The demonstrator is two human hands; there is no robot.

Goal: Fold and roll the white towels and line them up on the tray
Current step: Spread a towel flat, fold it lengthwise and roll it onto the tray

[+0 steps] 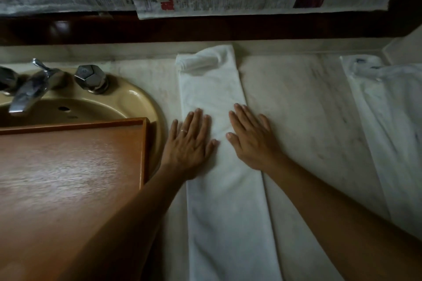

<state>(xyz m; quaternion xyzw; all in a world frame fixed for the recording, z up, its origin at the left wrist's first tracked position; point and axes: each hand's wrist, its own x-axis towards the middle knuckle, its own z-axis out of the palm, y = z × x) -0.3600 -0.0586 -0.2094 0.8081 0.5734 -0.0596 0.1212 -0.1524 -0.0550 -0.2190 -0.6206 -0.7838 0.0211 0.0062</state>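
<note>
Fold step: left hand (190,141) and right hand (251,138) press flat, fingers straight, on the towel (219,166); rolling presumably follows.

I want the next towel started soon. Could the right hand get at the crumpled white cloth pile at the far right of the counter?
Probably yes. The right hand lies flat on the long folded white towel, holding nothing, and only bare marble counter separates it from the crumpled white cloth pile.
</note>
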